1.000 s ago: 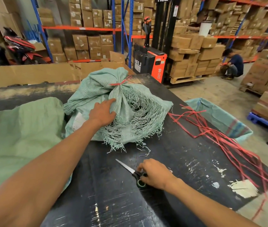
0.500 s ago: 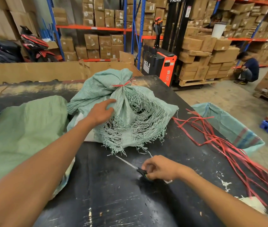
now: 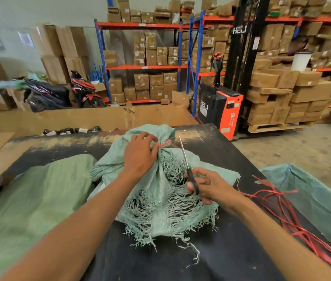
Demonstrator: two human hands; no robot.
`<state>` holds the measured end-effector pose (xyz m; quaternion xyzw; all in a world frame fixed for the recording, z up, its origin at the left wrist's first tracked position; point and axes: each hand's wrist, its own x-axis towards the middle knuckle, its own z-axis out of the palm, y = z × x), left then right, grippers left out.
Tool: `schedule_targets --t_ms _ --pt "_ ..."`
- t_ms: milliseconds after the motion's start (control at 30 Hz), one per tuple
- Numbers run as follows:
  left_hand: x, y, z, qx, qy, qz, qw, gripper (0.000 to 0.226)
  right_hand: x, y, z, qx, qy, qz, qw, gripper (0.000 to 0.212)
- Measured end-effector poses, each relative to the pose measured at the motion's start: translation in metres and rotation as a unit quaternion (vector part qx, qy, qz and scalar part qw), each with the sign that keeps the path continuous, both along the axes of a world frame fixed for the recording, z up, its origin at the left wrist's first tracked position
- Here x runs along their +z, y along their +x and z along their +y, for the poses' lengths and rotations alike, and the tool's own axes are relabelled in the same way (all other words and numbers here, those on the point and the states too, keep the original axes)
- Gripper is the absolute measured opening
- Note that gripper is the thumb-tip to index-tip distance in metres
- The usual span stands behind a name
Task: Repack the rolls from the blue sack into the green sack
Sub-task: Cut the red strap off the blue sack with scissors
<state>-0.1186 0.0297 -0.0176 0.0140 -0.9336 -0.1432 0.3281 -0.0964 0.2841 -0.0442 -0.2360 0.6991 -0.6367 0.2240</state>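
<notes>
Pale teal frayed sack [image 3: 160, 199] with red tie [image 3: 165, 144]; green sack [image 3: 34, 199]; black tabletop [image 3: 211, 258]; black-handled scissors [image 3: 192, 179]; red straps [image 3: 282, 209].

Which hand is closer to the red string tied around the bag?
Left. The left hand grips the bunched sack right beside the red string. The right hand is lower down, holding the scissors, whose tip reaches toward it.

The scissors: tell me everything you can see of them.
The scissors have slim silver metal blades and dark handles. The right hand holds them, fingers curled round the handles, above the frayed pale blue-green sack. The blades look closed or nearly so and point up and away from the person, the tip close to the red tie round the sack's bunched neck, which the left hand grips.
</notes>
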Motion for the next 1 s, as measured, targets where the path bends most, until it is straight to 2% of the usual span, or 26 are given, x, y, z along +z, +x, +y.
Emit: schedule_targets --t_ms 100,400,633,733,867,933,1000 --pt "-0.006 -0.010 0.008 0.044 -0.004 -0.020 0.999 0.027 0.007 -0.018 -0.006 0.017 0.016 -0.004 1.000 0.032" --pt "-0.031 -0.023 0.017 0.117 -0.098 -0.090 0.984 0.022 -0.001 -0.048 -0.015 0.058 0.018 -0.022 0.998 0.035" --pt "-0.032 -0.033 0.015 0.151 -0.041 -0.145 0.977 0.020 0.009 -0.066 -0.021 0.055 0.058 0.023 0.997 0.028" --pt "-0.034 -0.039 0.011 0.142 0.002 -0.175 0.974 0.020 0.021 -0.075 -0.030 -0.014 0.028 0.078 0.996 0.027" --pt "-0.027 -0.047 0.001 0.084 0.032 -0.224 0.971 0.024 0.024 -0.102 -0.048 -0.129 0.010 0.179 0.975 0.028" --pt "-0.022 -0.049 -0.001 0.081 0.030 -0.238 0.967 0.030 0.022 -0.106 -0.053 -0.117 0.021 0.149 0.982 0.028" --pt "-0.019 -0.051 -0.003 0.087 0.061 -0.251 0.962 0.039 0.016 -0.097 -0.054 -0.059 0.024 0.070 0.996 0.025"
